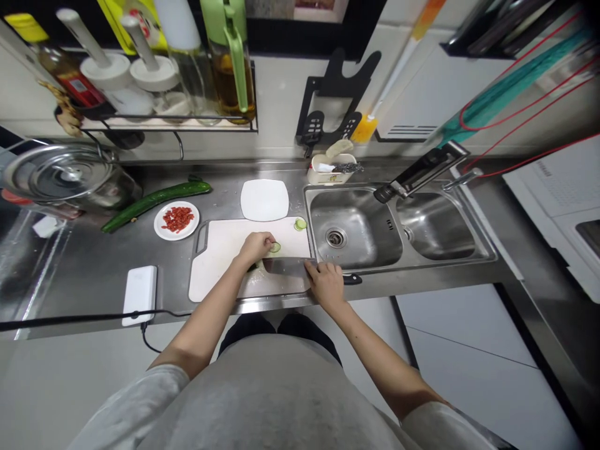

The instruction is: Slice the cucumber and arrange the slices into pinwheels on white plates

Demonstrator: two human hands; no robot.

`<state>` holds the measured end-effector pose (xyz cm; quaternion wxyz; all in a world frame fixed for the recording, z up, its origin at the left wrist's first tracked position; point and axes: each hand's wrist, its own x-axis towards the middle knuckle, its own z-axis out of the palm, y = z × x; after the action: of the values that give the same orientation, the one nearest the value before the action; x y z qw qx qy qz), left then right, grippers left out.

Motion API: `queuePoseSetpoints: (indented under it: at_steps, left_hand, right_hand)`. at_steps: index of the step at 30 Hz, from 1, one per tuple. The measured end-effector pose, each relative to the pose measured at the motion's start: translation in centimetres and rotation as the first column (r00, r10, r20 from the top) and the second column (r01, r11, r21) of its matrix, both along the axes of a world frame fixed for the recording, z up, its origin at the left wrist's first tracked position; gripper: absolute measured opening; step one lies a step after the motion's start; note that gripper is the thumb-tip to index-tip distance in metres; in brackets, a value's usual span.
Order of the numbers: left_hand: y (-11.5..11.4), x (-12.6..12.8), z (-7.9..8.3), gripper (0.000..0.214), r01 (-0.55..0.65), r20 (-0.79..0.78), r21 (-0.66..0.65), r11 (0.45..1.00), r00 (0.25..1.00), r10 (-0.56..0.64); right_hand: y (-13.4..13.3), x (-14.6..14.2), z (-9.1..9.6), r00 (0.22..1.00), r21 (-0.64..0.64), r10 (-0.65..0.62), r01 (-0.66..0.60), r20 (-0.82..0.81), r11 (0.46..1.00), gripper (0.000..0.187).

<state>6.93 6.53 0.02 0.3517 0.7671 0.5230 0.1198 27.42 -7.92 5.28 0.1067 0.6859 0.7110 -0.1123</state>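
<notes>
My left hand (255, 247) is above the cutting board, thumb and fingers pinched on a thin cucumber slice (275, 247). My right hand (327, 284) is closed over the kitchen knife where blade meets handle; its black handle end (354, 279) sticks out to the right. The wide blade (285, 267) lies low over the white cutting board (218, 250), near its front edge. Just below my left wrist a bit of dark green shows, mostly hidden. A few cucumber slices (300, 224) sit together at the board's far right corner.
Behind the board lies a white square plate (265, 200). To the left are a plate of chopped red pieces (177, 220), a long cucumber (157, 203), a lidded steel pot (70, 178) and a white power bank (139, 294). A double sink (354, 228) adjoins on the right.
</notes>
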Motion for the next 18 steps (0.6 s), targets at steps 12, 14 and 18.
queuePoseSetpoints:
  at_steps: [12,14,18]
  left_hand:
    - [1.3,1.1,-1.6,0.012,0.083,-0.16,0.226,0.971,0.986,-0.047]
    - [1.3,1.0,-1.5,0.012,0.046,-0.135,0.234,0.971,0.991,-0.015]
    - [0.5,-0.5,-1.1,0.016,-0.184,0.115,0.232,0.955,0.98,0.161]
  right_hand:
    - [-1.2,0.7,0.0,0.998,-0.028,-0.066,0.066,0.001,0.997,0.044]
    - [-1.3,0.8,0.0,0.997,-0.035,-0.074,0.074,-0.009,0.997,0.044]
    - [-1.3,0.6,-0.2,0.991,-0.046,-0.123,0.121,-0.057,0.992,0.039]
